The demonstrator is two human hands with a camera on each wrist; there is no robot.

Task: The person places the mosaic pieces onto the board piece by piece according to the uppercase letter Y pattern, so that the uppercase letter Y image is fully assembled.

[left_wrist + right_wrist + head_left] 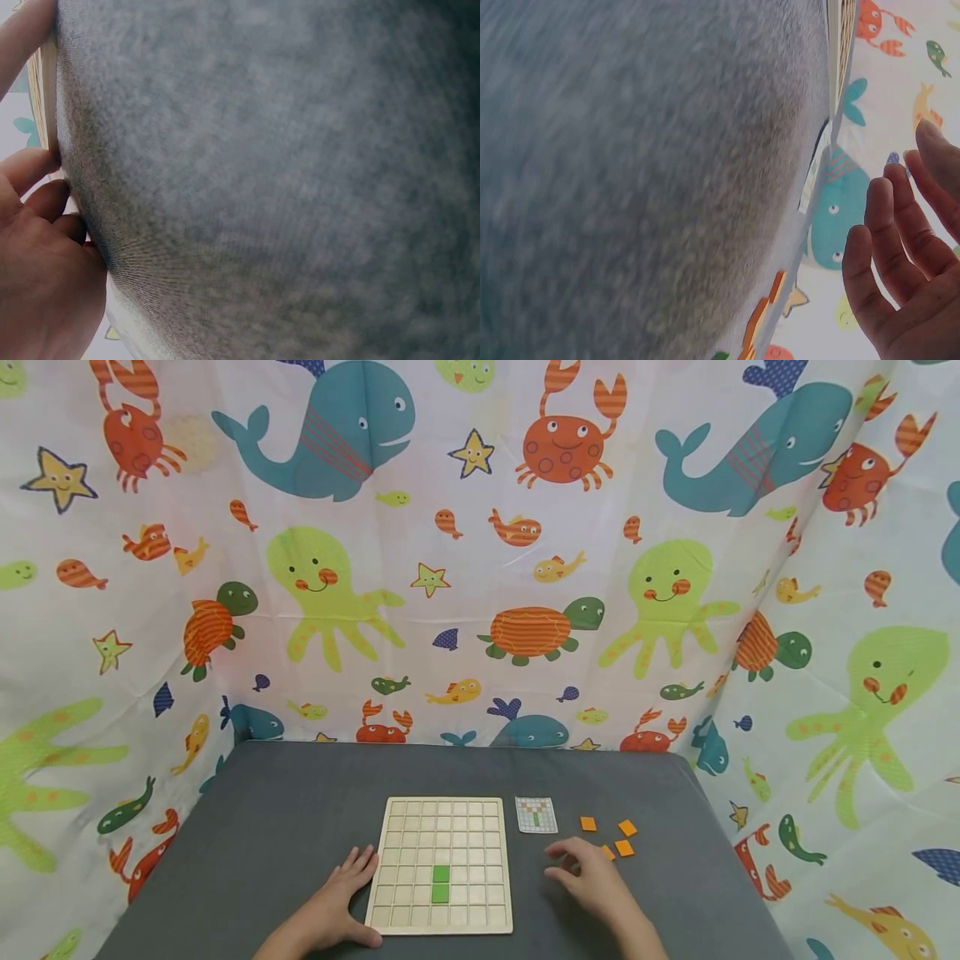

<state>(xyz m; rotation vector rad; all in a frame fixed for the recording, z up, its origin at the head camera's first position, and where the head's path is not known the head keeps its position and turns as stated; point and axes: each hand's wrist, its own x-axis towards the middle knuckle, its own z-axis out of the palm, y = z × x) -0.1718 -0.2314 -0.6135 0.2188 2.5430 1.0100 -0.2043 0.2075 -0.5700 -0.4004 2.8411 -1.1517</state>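
A pale wooden grid board (471, 843) lies on the grey table, with two green square tiles (440, 893) in neighbouring cells of one column. My left hand (337, 897) rests at the board's left side, fingers spread along the edge and thumb by the near left corner. In the left wrist view its fingers (26, 169) touch the board's edge. To the right of the board, my right hand (588, 877) hovers with loosely bent fingers and holds nothing. Several orange square tiles (588, 823) lie just beyond it, one partly hidden by the hand.
A small printed card (536, 816) with a coloured grid pattern lies between the board and the orange tiles. The grey cloth-covered table (300, 810) meets a curtain (465, 693) printed with sea animals at the back and sides.
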